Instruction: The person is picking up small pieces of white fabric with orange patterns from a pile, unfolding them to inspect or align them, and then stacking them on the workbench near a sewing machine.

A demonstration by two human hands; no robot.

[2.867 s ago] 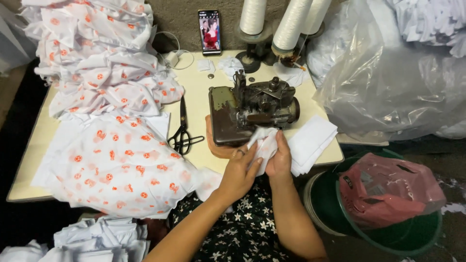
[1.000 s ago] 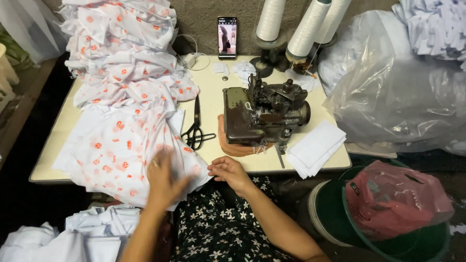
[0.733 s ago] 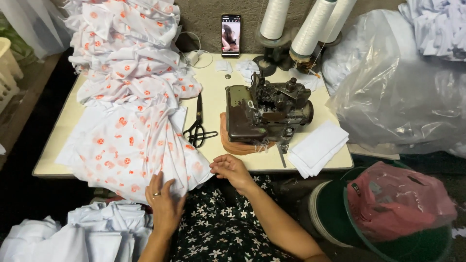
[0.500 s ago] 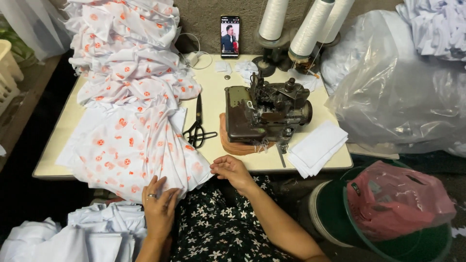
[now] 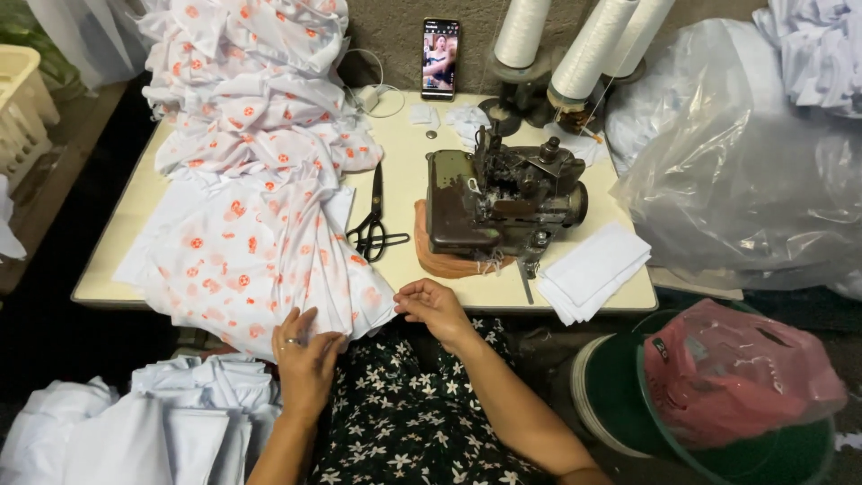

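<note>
Left hand [image 5: 305, 355] lies flat, fingers spread, on the hanging edge of the orange-dotted white fabric [image 5: 260, 256], pinning it at the table [image 5: 409, 189] front; right hand [image 5: 433, 308] rests loosely curled, holding nothing, beside the fabric's corner, short of the sewing machine [image 5: 503, 198]; scissors [image 5: 375, 224] lie between.

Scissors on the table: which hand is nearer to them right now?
Right. The right hand rests at the table's front edge, just below and right of the scissors. The left hand lies lower, on the printed fabric.

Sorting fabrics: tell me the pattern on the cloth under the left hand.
White cloth with orange dots, under the left hand; head view.
</note>
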